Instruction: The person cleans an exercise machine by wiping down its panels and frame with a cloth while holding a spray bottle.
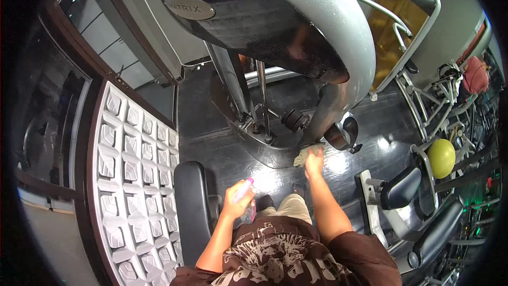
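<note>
My left hand (238,199) is wrapped round a clear spray bottle (248,213) with a pink and white top, held in front of my body. A pale cloth (308,153) is in my right hand (315,162), which reaches forward. The cloth touches or lies right against the lower end of the curved grey frame (324,116) of a large Matrix exercise machine (264,26). Just right of the cloth is a black pedal-like cup (344,133) on the machine. What is under the cloth is hidden.
A black padded bench (193,206) stands on my left, beside a white relief wall panel (137,180). To the right are a padded seat (401,187), a yellow ball (441,158) and other gym machines. A gold-panelled Plamax machine (399,26) stands behind.
</note>
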Demonstrator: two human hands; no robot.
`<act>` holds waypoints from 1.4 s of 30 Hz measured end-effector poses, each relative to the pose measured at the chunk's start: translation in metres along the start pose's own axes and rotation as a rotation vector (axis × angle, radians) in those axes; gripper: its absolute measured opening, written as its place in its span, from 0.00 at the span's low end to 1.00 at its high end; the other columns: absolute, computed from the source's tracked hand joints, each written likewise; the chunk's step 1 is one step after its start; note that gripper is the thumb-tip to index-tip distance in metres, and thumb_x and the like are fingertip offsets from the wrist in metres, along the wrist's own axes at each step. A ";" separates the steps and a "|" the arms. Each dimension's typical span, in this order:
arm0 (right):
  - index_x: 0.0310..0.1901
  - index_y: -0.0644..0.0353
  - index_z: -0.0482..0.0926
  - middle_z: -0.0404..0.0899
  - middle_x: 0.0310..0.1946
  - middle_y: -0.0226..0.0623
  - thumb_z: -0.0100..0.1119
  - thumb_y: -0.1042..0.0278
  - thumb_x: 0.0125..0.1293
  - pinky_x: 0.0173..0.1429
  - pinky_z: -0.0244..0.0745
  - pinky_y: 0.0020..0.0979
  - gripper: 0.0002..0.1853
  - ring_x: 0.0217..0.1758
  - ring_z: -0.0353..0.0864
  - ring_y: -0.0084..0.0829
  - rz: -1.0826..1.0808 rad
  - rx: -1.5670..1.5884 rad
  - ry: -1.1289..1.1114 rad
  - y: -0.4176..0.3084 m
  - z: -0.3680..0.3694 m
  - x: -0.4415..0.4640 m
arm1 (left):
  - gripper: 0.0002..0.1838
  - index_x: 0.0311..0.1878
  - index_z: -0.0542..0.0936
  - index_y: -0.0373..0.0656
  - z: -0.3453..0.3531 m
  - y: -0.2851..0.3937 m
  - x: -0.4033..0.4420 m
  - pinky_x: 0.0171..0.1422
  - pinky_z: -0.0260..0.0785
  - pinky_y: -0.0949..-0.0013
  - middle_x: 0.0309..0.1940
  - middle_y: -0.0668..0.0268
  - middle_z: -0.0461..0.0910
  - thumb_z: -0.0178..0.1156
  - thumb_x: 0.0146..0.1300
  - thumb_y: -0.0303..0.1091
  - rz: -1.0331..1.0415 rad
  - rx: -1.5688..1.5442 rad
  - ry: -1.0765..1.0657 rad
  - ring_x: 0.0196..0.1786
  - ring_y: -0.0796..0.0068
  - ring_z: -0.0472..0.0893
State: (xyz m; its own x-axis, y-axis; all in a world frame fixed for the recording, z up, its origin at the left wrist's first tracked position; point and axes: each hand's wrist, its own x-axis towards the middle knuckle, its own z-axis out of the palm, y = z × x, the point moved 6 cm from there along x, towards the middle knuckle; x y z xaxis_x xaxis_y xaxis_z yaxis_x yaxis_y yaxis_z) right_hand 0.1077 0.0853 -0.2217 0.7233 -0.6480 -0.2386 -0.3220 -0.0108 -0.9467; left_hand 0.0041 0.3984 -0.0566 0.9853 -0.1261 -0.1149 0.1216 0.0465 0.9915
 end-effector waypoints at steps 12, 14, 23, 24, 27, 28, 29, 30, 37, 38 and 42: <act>0.76 0.68 0.56 0.67 0.71 0.50 0.57 0.69 0.67 0.71 0.66 0.35 0.37 0.69 0.70 0.39 0.268 0.290 -0.073 0.024 -0.014 0.021 | 0.05 0.36 0.77 0.35 0.017 0.004 -0.020 0.29 0.72 0.71 0.24 0.66 0.78 0.63 0.66 0.25 0.014 0.003 0.101 0.22 0.77 0.79; 0.77 0.66 0.55 0.66 0.72 0.52 0.59 0.68 0.65 0.73 0.63 0.35 0.40 0.72 0.68 0.42 0.215 0.253 -0.085 0.017 -0.001 0.017 | 0.05 0.36 0.78 0.36 0.022 0.001 -0.025 0.29 0.72 0.71 0.24 0.65 0.78 0.63 0.65 0.24 0.015 -0.017 0.134 0.21 0.76 0.80; 0.63 0.65 0.71 0.79 0.56 0.46 0.54 0.76 0.69 0.51 0.81 0.37 0.21 0.45 0.84 0.37 0.268 0.426 -0.366 0.037 -0.052 0.043 | 0.03 0.37 0.78 0.34 0.076 0.005 -0.037 0.29 0.73 0.70 0.28 0.64 0.79 0.62 0.65 0.23 0.017 -0.044 0.217 0.23 0.74 0.80; 0.53 0.64 0.73 0.82 0.48 0.45 0.51 0.74 0.70 0.49 0.81 0.45 0.12 0.47 0.84 0.41 0.336 0.337 -0.317 0.017 -0.062 0.038 | 0.03 0.37 0.78 0.34 0.081 0.004 -0.041 0.29 0.73 0.70 0.28 0.64 0.79 0.62 0.65 0.23 0.014 -0.046 0.230 0.23 0.74 0.80; 0.53 0.64 0.72 0.82 0.48 0.46 0.48 0.70 0.72 0.46 0.82 0.50 0.12 0.46 0.84 0.46 0.664 0.553 -0.589 0.048 -0.035 0.061 | 0.04 0.37 0.78 0.33 0.096 0.001 -0.052 0.29 0.72 0.70 0.28 0.63 0.79 0.62 0.65 0.23 0.019 -0.056 0.275 0.23 0.74 0.80; 0.52 0.64 0.72 0.81 0.47 0.47 0.45 0.69 0.73 0.46 0.83 0.54 0.12 0.46 0.84 0.49 0.697 0.506 -0.591 0.037 -0.032 0.057 | 0.04 0.37 0.78 0.33 0.100 0.001 -0.058 0.29 0.72 0.70 0.28 0.63 0.79 0.62 0.65 0.23 0.021 -0.061 0.297 0.22 0.74 0.80; 0.52 0.64 0.73 0.81 0.47 0.48 0.46 0.70 0.72 0.47 0.83 0.53 0.12 0.46 0.84 0.48 0.698 0.521 -0.561 0.030 -0.032 0.054 | 0.04 0.37 0.78 0.33 0.104 0.000 -0.065 0.29 0.72 0.70 0.28 0.63 0.79 0.63 0.65 0.24 0.021 -0.066 0.320 0.22 0.74 0.80; 0.53 0.63 0.73 0.81 0.48 0.48 0.46 0.70 0.72 0.48 0.83 0.52 0.12 0.47 0.84 0.48 0.699 0.537 -0.532 0.025 -0.031 0.051 | 0.05 0.37 0.78 0.32 0.106 -0.002 -0.072 0.29 0.72 0.70 0.27 0.63 0.78 0.63 0.65 0.24 0.011 -0.059 0.342 0.22 0.74 0.80; 0.62 0.60 0.71 0.80 0.50 0.41 0.50 0.76 0.65 0.55 0.83 0.44 0.23 0.52 0.84 0.42 0.494 0.573 -0.726 0.025 -0.059 0.046 | 0.07 0.36 0.79 0.32 0.113 -0.013 -0.109 0.28 0.71 0.70 0.26 0.62 0.78 0.63 0.65 0.27 -0.018 -0.041 0.491 0.22 0.74 0.80; 0.63 0.60 0.70 0.80 0.50 0.42 0.50 0.76 0.65 0.55 0.83 0.44 0.23 0.52 0.84 0.43 0.523 0.559 -0.734 0.039 -0.062 0.053 | 0.07 0.36 0.79 0.32 0.115 -0.013 -0.111 0.28 0.71 0.70 0.26 0.62 0.78 0.63 0.65 0.27 -0.017 -0.046 0.504 0.22 0.74 0.80; 0.60 0.63 0.71 0.80 0.52 0.45 0.51 0.73 0.66 0.56 0.82 0.45 0.21 0.52 0.84 0.44 0.821 0.487 -0.826 0.078 -0.057 0.071 | 0.04 0.36 0.79 0.34 0.126 -0.010 -0.115 0.29 0.71 0.72 0.26 0.65 0.78 0.63 0.64 0.25 -0.032 -0.024 0.527 0.23 0.76 0.79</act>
State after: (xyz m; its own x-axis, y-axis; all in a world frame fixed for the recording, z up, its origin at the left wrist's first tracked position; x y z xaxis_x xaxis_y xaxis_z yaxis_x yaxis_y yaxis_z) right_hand 0.0990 -0.0053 -0.3002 0.6393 0.3388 -0.6903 -0.7256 0.5630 -0.3956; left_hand -0.1258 0.2875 -0.0455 0.9067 0.3877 -0.1661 0.1489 0.0743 0.9861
